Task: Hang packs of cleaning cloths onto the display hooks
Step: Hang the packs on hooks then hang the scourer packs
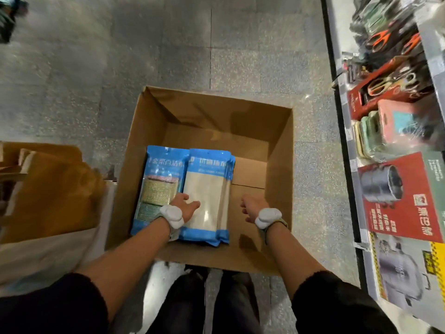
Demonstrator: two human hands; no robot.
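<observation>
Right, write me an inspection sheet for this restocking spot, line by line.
Surface: grey speckled floor tiles; an open cardboard box stands on them.
Job's things: blue packs in the box's left part, a beige-cloth stack overlapping a green-cloth pack; display hooks not seen.
Clutter: brown paper bags left of the box.
Grippers: left hand open, on or just above the beige-cloth stack; right hand open, holding nothing, over the bare box bottom.
Cables: nothing seen.
Surroundings: shelf at right with boxed pots and packaged scissors.
</observation>
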